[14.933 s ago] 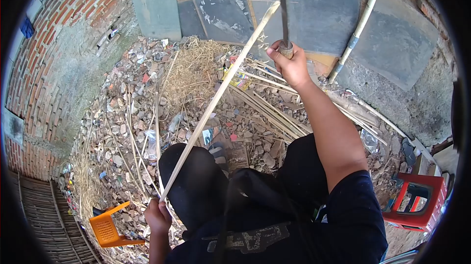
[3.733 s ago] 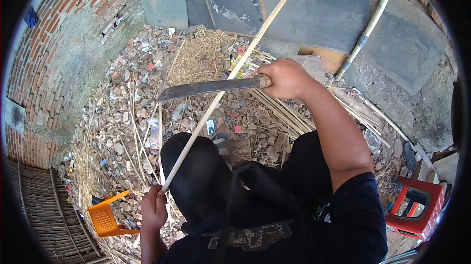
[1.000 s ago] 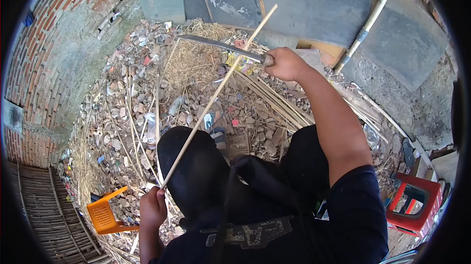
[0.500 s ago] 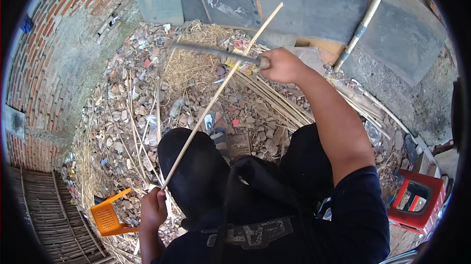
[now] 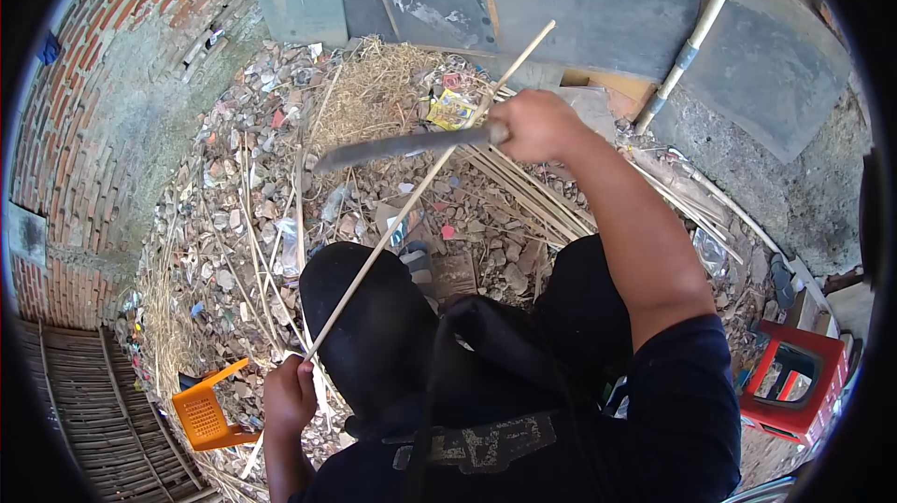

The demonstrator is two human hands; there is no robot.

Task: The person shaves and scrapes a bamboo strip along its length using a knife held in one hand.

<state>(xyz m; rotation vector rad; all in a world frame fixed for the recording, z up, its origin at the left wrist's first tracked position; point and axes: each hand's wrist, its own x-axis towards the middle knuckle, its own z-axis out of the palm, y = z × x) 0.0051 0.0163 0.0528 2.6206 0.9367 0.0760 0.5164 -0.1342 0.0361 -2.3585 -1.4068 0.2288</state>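
Long knife [image 5: 402, 146]: tip lower, nearer the knees, than half a second ago; blade slightly blurred.
Pale strip [image 5: 402, 213]: far end a little right and lower than then; slants across the left knee [image 5: 383, 316], far end up over the rubble.
Left hand [image 5: 291, 396]: thumb and fingers pinching the strip's near end.
Right hand [image 5: 537, 125]: closed round the knife handle; blade crosses the strip, contact hard to tell.
Handling: would suit a shallow blade angle, light even pressure, strip braced on the knee, edge well clear of knee and left hand.
Ground: uneven rubble [image 5: 224, 195], straw [image 5: 369, 97], strips in a bundle [image 5: 528, 199]; footing probably poor.
Room: brick wall [image 5: 112, 64] at left, grey panels [image 5: 598, 22] ahead, orange chair [image 5: 201, 414] left, red stool [image 5: 827, 363] right.
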